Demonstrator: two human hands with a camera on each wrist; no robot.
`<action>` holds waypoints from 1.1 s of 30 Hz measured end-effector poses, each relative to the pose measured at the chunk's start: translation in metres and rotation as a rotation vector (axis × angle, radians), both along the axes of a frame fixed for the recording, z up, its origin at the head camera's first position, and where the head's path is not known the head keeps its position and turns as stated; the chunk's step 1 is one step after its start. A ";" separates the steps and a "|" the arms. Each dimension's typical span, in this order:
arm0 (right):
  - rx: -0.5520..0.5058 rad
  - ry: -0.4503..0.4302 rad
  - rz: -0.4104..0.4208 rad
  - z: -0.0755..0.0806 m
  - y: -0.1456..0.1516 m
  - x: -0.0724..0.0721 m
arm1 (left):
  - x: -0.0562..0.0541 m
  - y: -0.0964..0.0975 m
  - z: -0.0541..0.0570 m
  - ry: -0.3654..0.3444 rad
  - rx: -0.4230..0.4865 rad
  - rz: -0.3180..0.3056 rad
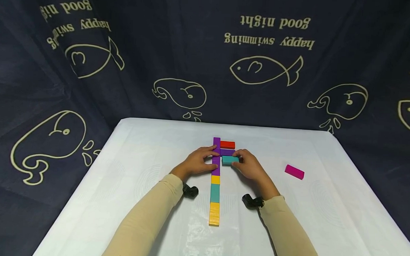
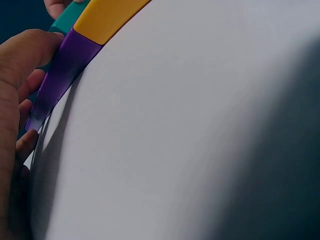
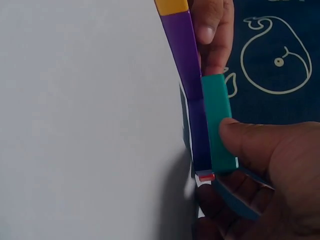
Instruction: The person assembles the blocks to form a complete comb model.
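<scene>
A line of wooden blocks runs up the middle of the table, with purple blocks (image 1: 216, 170) at its far end. My left hand (image 1: 198, 161) touches the side of these purple blocks from the left with spread fingertips. On the other side, my right hand (image 1: 249, 165) pinches a teal block (image 3: 217, 125) between thumb and fingers. This teal block lies just in front of a dark purple block (image 1: 228, 152). Behind that one is a red block (image 1: 227, 144), its left end against the purple line.
Nearer along the line come a small yellow block (image 1: 215, 179), another teal block (image 1: 214, 193) and a yellow block (image 1: 214, 214). A magenta block (image 1: 294, 172) lies alone to the right on the white table (image 1: 323, 222). A dark printed cloth (image 1: 208, 37) hangs behind.
</scene>
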State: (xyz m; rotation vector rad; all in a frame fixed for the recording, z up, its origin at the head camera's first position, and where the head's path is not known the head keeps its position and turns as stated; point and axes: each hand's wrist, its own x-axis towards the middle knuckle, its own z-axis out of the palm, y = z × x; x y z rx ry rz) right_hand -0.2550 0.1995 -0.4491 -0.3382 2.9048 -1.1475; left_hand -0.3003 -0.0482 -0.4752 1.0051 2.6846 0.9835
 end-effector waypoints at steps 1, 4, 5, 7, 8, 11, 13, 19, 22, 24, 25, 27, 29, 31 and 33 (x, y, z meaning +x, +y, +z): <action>0.007 -0.001 0.003 0.000 -0.001 0.000 | 0.000 -0.001 0.000 0.003 0.002 0.000; 0.033 0.001 0.016 -0.001 -0.004 0.000 | -0.001 -0.001 -0.001 0.011 -0.006 0.005; 0.039 0.005 0.019 -0.002 -0.004 0.001 | -0.002 0.000 -0.001 0.014 -0.010 0.005; 0.048 0.006 0.021 -0.003 -0.005 0.002 | -0.002 0.001 -0.002 0.019 -0.015 0.008; 0.056 0.008 0.025 -0.004 -0.005 0.001 | -0.002 0.001 -0.003 0.019 -0.017 0.010; 0.081 0.010 0.020 -0.006 -0.008 0.000 | -0.002 0.000 -0.003 0.025 -0.014 0.009; 0.097 0.010 0.011 -0.007 -0.010 -0.001 | -0.002 0.000 -0.003 0.029 -0.013 0.008; 0.108 0.017 -0.011 -0.007 -0.011 0.000 | -0.003 0.000 -0.004 0.027 -0.021 0.010; 0.108 0.019 -0.014 -0.007 -0.011 0.000 | -0.002 0.000 -0.003 0.010 -0.020 0.016; 0.108 0.020 -0.017 -0.008 -0.011 0.000 | -0.001 0.001 -0.002 0.001 -0.020 0.019; 0.105 0.019 -0.020 -0.007 -0.012 0.001 | -0.001 0.001 -0.002 0.000 -0.022 0.020; 0.105 0.018 -0.026 -0.007 -0.012 0.001 | 0.000 0.001 -0.001 0.002 -0.025 0.019; 0.107 0.016 -0.028 -0.007 -0.012 0.001 | 0.000 0.001 -0.001 0.007 -0.026 0.017; 0.109 0.014 -0.030 -0.007 -0.012 0.001 | 0.000 0.001 -0.001 0.010 -0.020 0.013; 0.109 0.013 -0.029 -0.007 -0.012 0.000 | 0.000 0.001 -0.001 0.014 -0.014 0.010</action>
